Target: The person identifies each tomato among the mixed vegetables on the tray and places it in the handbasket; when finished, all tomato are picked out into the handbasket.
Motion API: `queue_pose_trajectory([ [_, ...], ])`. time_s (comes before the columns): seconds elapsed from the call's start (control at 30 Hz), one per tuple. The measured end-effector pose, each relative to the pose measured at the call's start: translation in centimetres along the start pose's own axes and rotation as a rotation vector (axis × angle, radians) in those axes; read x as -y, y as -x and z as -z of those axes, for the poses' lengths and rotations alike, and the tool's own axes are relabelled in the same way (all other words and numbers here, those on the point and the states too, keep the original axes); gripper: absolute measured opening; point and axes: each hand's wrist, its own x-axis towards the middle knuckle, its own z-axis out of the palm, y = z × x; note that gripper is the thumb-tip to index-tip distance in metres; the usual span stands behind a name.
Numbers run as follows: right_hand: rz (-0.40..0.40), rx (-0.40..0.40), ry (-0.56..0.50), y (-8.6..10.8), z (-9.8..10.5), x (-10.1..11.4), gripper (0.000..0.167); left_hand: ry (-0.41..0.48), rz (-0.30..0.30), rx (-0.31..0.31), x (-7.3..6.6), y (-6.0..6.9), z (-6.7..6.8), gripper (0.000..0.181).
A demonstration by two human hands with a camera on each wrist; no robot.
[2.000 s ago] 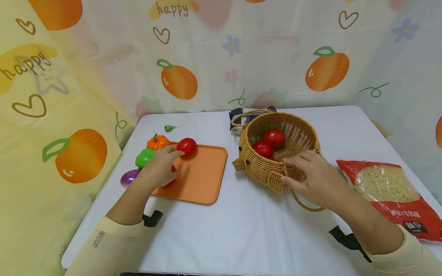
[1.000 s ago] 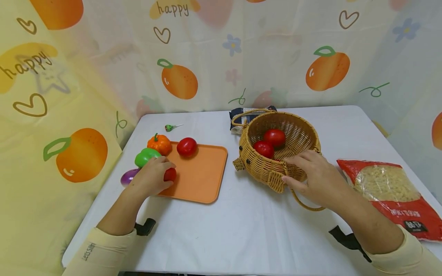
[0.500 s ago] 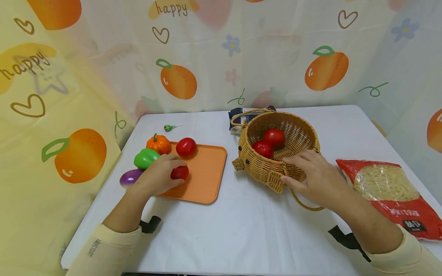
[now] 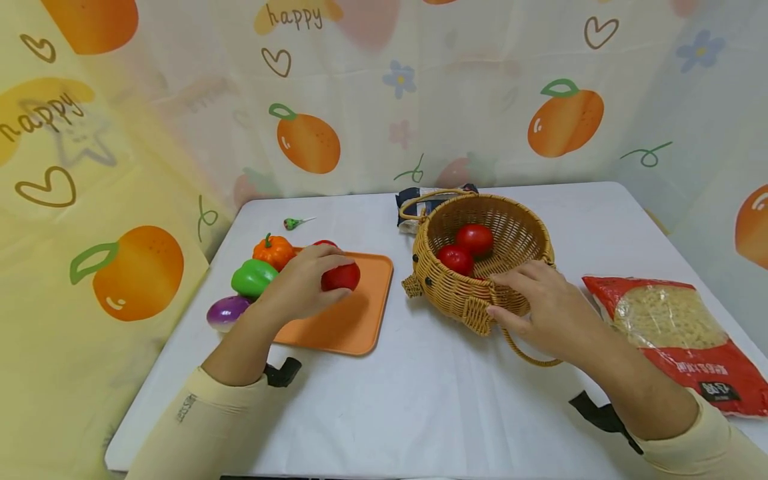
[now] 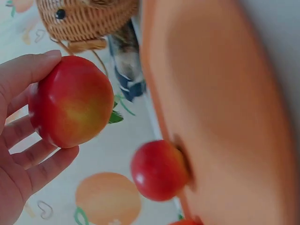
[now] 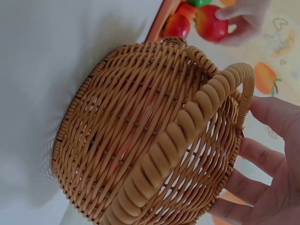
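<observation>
My left hand [image 4: 306, 283] grips a red apple-like fruit [image 4: 341, 277] above the orange tray [image 4: 366, 327]; the left wrist view shows thumb and fingers around this fruit [image 5: 72, 103]. Behind it, another red fruit [image 5: 159, 170] rests on the tray. My right hand [image 4: 549, 307] holds the near rim of the wicker basket [image 4: 447, 287], thumb outside and fingers over the edge. The right wrist view has the fingertips against the basket's side [image 6: 140, 140], beside its handle. Inside the basket lie red fruits [image 4: 475, 239], partly hidden by the rim.
Left of the tray are an orange pumpkin-like vegetable [image 4: 273, 251], a green pepper [image 4: 254, 278] and a purple eggplant [image 4: 228, 312]. A lollipop-like item [image 4: 292, 223] lies behind them. A dark packet [image 4: 409, 200] is behind the basket, and a red pasta bag [image 4: 678, 333] lies at right.
My left hand has taken hold of the nearer red fruit, lifted it from the tray's left side and moved it rightward. My right hand and the basket have stayed in place.
</observation>
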Motion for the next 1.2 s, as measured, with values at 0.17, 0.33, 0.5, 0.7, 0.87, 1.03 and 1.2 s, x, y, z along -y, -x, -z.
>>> queue_pose_trajectory([
  [0.17,0.001,0.007,-0.011,0.0,0.0,0.0,0.048,0.01,-0.048,-0.029,-1.7,-1.5,1.0,0.049],
  [0.33,0.012,0.003,-0.019,-0.1,0.0,0.0,0.049,0.032,-0.104,-0.072,-3.2,-2.9,1.7,0.047],
  [0.5,0.014,-0.001,-0.019,0.0,0.0,-0.1,0.048,0.041,-0.167,-0.132,-4.4,-4.1,2.0,0.047],
  [0.7,0.012,-0.006,-0.005,0.0,-0.1,-0.2,0.047,0.073,-0.244,-0.223,-6.3,-5.7,1.7,0.05],
  [0.87,-0.006,0.0,-0.003,0.0,-0.2,-0.3,0.048,0.098,-0.293,-0.257,-8.2,-7.2,1.2,0.052],
  [1.03,0.021,-0.018,-0.018,0.0,-0.3,-0.3,0.048,0.11,-0.333,-0.252,-9.9,-8.4,0.7,0.053],
  [1.2,0.037,-0.024,-0.021,0.0,-0.2,-0.2,0.048,0.106,-0.354,-0.223,-11.3,-9.6,0.1,0.052],
])
